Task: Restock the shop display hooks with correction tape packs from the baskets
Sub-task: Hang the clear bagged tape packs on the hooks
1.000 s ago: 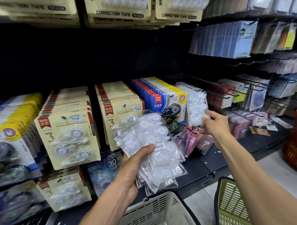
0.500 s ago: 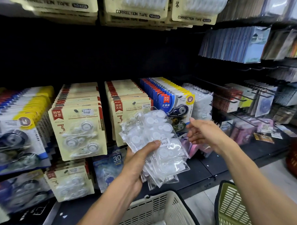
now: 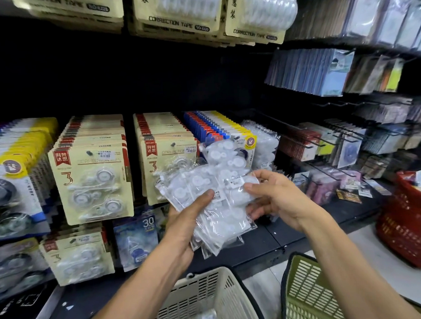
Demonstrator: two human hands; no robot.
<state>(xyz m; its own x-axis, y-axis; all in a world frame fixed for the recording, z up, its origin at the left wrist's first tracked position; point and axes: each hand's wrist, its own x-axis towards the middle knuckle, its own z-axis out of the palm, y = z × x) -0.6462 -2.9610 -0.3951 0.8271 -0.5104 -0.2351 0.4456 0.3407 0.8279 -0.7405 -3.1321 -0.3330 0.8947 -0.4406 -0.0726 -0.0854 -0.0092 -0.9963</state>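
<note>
My left hand (image 3: 186, 223) grips a fanned stack of clear plastic correction tape packs (image 3: 215, 183) from below, thumb across the front. My right hand (image 3: 274, 197) pinches the top pack of that stack at its right edge, by a white label. Both hands are in front of the display hooks. A hanging row of the same clear packs (image 3: 264, 142) sits on a hook just behind and to the right of the stack.
Cream three-piece carded packs (image 3: 92, 181) and blue-yellow carded packs (image 3: 217, 127) fill the hooks to the left. A beige basket (image 3: 206, 297) and a green basket (image 3: 304, 288) stand below my arms. A red basket (image 3: 407, 223) stands at the right, on the floor.
My right hand left the hanging clear packs on the hook, came back left and took hold of the top pack in my left hand's stack.
</note>
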